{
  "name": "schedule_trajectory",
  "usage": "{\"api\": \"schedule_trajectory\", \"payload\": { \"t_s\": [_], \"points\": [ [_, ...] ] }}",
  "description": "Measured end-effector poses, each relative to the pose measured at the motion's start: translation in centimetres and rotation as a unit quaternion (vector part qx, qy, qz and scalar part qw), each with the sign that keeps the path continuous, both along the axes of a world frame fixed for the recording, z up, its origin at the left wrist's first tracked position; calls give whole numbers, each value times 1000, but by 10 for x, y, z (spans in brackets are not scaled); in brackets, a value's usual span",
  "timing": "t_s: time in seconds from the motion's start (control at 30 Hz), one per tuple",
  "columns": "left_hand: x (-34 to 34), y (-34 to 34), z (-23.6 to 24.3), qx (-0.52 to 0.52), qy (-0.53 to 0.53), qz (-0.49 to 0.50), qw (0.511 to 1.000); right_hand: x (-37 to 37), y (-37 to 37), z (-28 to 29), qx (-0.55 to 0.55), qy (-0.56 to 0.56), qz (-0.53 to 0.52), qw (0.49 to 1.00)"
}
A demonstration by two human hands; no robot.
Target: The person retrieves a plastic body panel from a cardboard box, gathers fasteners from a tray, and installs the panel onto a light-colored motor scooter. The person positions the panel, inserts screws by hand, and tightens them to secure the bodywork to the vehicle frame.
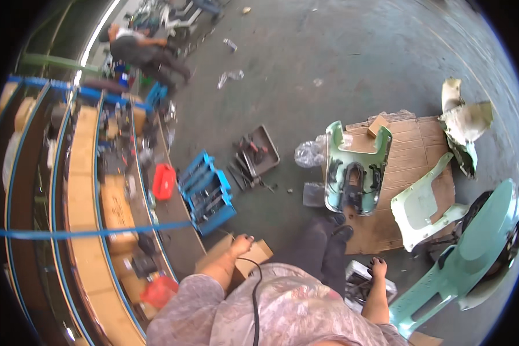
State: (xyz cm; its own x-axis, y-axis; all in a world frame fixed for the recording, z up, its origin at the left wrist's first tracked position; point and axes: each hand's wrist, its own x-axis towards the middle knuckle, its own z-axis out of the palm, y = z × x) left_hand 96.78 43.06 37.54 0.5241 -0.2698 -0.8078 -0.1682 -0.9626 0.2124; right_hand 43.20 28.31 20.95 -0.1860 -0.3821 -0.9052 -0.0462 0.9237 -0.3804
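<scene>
My left hand [241, 246] is closed beside an opened cardboard box [260, 254]; whatever may be in its fingers is too small to make out. Low on the right, my right hand [378, 267] hangs over a bundle in clear plastic [357, 282], its fingers slightly bent and apart, with nothing seen in them. In front of my feet a pale green scooter body panel [333, 173] with dark parts inside lies on flattened cardboard [412, 144]. Another pale green panel [406, 216] rests to its right.
Shelving with cardboard boxes [116, 205] and a red bin [164, 181] runs along the left. A blue toolbox [206, 196] and a grey tray [266, 147] with tools sit on the floor. A large green panel [473, 262] stands at right. A person [147, 52] is far left.
</scene>
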Motion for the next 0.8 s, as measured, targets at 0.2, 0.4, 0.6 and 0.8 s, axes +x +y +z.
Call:
{"api": "schedule_trajectory", "payload": {
  "t_s": [0.2,0.4,0.6,0.8],
  "points": [
    [-6,49,5,-88,7,125,988,-37,-15,7,-11,-65,42,997],
    [-5,76,7,-198,-53,239,949,-20,-41,36,105,33,196,974],
    [39,113,-5,-144,-146,253,946,46,-74,83,99,66,289,950],
    [80,195,-55,-249,-57,563,786,159,-147,85,-8,7,288,958]
  ]
}}
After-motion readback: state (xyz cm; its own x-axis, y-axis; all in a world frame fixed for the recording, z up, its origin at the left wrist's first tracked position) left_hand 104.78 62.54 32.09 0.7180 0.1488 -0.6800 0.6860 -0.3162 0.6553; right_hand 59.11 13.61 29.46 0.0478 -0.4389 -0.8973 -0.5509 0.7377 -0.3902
